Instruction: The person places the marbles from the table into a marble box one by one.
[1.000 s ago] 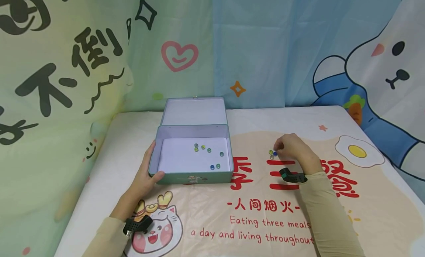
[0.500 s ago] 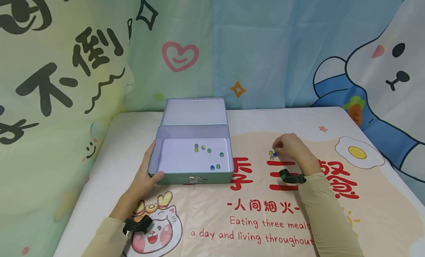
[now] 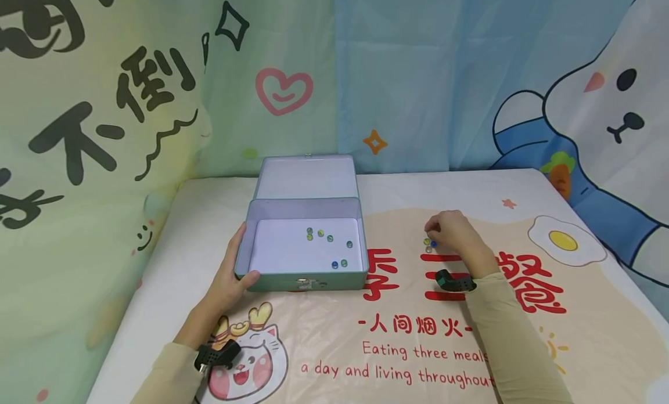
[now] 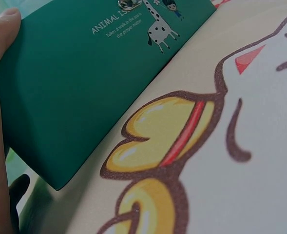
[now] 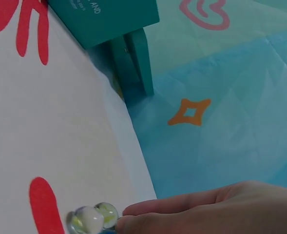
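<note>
A green tin box (image 3: 308, 281) stands with its hinged lid (image 3: 307, 177) raised at the back. Several glass marbles (image 3: 330, 238) lie spread over its white floor. My left hand (image 3: 230, 276) grips the box's left side, its thumb at the front left corner. To the right of the box, my right hand (image 3: 456, 235) reaches down with bent fingers beside a small cluster of marbles (image 3: 429, 249) on the cloth. The fingertips (image 5: 128, 222) come right up to these marbles in the right wrist view. Whether a marble sits between the fingers is hidden.
A printed tablecloth (image 3: 407, 346) with red lettering and cartoon pictures covers the table. Behind it hangs a decorated curtain (image 3: 397, 79) close to the lid. Black straps with small cameras (image 3: 455, 281) sit on both wrists.
My right hand has shifted slightly left, its fingertips now over the small cluster. The left hand and the tin box keep their places, and the marbles inside look the same.
</note>
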Available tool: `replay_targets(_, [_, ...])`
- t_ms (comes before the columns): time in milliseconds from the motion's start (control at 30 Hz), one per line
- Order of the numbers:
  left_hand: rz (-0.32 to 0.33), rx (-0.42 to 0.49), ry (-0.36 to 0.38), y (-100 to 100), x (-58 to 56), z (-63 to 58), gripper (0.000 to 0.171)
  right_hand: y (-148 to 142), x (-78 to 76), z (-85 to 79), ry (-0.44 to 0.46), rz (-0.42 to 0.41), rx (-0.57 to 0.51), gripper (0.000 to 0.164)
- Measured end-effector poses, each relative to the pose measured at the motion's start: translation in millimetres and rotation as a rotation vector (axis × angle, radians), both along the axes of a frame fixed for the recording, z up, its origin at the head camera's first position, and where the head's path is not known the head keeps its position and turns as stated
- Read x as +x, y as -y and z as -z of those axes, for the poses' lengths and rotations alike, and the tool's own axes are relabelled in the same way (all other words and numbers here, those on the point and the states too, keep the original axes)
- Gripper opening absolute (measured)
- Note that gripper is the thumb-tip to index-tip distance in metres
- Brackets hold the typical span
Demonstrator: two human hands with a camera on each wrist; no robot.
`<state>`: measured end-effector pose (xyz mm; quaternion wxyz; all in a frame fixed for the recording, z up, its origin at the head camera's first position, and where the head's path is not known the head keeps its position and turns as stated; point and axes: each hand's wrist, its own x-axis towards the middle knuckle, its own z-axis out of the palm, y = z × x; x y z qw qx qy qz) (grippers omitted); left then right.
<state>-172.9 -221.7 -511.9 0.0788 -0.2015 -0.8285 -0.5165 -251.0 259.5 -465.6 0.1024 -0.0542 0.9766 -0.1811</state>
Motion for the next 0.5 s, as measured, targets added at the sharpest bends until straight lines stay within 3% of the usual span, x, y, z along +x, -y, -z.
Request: replay_targets(500, [-0.007, -0.013, 0.01, 0.0, 0.5, -0.4, 0.097, 5.9, -2.1, 3.2, -0.032, 0.0, 0.002, 0.02])
